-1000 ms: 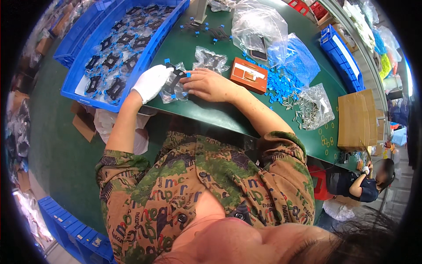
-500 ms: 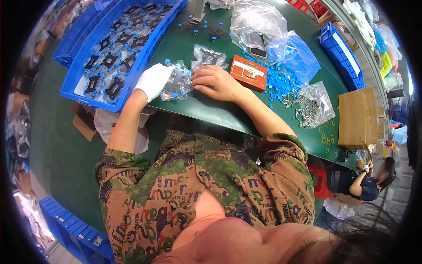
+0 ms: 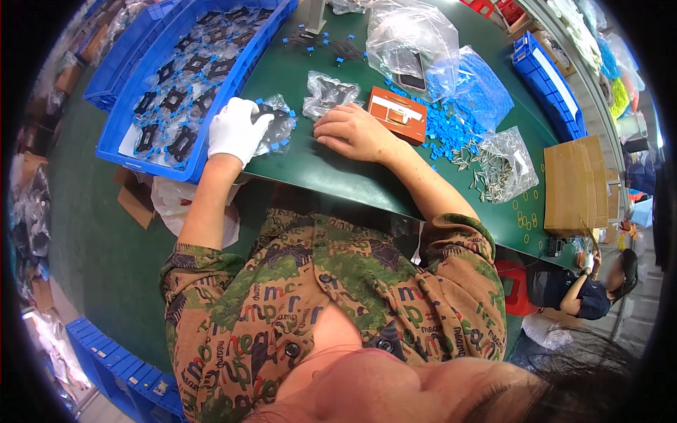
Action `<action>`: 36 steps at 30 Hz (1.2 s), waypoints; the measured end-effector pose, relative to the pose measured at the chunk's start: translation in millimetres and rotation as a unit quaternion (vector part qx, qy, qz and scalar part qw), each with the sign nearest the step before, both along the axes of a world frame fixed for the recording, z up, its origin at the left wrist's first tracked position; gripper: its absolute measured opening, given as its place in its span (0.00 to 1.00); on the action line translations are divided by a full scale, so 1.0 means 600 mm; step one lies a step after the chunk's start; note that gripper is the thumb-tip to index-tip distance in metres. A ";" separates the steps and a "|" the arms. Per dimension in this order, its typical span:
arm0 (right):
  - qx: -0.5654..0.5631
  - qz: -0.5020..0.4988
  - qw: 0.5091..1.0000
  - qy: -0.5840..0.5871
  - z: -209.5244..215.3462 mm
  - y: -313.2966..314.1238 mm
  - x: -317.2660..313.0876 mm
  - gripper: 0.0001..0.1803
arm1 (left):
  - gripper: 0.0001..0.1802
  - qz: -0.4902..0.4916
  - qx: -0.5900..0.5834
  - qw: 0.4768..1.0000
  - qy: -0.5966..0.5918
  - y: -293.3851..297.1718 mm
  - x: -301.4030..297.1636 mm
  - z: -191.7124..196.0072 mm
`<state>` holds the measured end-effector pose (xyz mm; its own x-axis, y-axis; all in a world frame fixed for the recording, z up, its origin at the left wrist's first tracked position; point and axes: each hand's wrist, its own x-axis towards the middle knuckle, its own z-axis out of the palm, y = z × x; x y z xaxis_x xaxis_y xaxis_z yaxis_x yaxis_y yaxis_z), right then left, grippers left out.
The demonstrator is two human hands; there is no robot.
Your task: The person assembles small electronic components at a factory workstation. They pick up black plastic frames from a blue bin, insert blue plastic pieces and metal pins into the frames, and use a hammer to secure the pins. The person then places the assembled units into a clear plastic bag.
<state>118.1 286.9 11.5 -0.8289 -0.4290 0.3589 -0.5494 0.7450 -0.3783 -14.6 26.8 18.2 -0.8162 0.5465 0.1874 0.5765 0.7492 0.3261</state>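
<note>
My left hand (image 3: 236,132), in a white glove, grips a clear-bagged black X-shaped frame with blue ends (image 3: 278,127) at the table's left edge. Its thumb lies over the bag, and the other fingertips are partly hidden. Bare and loosely bent, my right hand (image 3: 352,132) rests on the green table (image 3: 338,180) with no object visible in it. Just beyond its fingers lies another clear-bagged black part (image 3: 328,94). An orange-brown box (image 3: 397,116) sits close to the right wrist.
On the left, a blue tray (image 3: 144,166) holds several bagged frames. Two unbagged frames (image 3: 345,48) lie at the back. Rightward are a phone (image 3: 410,72), blue pieces (image 3: 451,129), metal pins (image 3: 493,176), rubber bands (image 3: 525,221) and a cardboard box (image 3: 575,187). Another person (image 3: 587,295) works far right.
My left hand has moved left toward the blue tray, drawing the bagged frame away from my right hand. The right hand has shifted slightly right.
</note>
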 end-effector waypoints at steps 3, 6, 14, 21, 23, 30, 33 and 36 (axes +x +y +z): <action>0.016 -0.010 1.000 -0.006 0.009 0.002 0.007 0.10 | 0.24 0.012 0.024 0.999 -0.019 -0.002 0.001 -0.013; 0.021 -0.010 1.000 0.018 0.030 0.015 0.015 0.09 | 0.32 0.041 -0.005 0.987 -0.156 -0.002 -0.011 -0.010; 0.013 -0.242 0.969 0.044 0.030 0.229 0.016 0.13 | 0.35 -0.017 -0.091 0.992 -0.086 0.031 -0.028 0.010; 0.035 -0.423 0.905 -0.010 -0.027 0.372 -0.014 0.18 | 0.19 -0.088 0.026 0.992 0.089 0.128 -0.075 0.122; 0.052 -0.403 0.914 0.006 -0.037 0.345 -0.062 0.19 | 0.17 -0.091 0.011 0.992 0.088 0.149 -0.150 0.100; 0.030 -0.371 0.925 0.075 -0.076 0.341 -0.079 0.11 | 0.17 -0.071 -0.155 0.984 0.047 0.265 -0.267 0.050; -0.076 -0.397 0.912 0.062 -0.071 0.361 -0.066 0.12 | 0.17 -0.069 -0.186 0.978 0.055 0.301 -0.284 0.044; -0.363 -0.434 0.822 -0.058 -0.043 0.345 -0.056 0.17 | 0.19 -0.144 -0.195 0.966 0.090 0.305 -0.325 0.012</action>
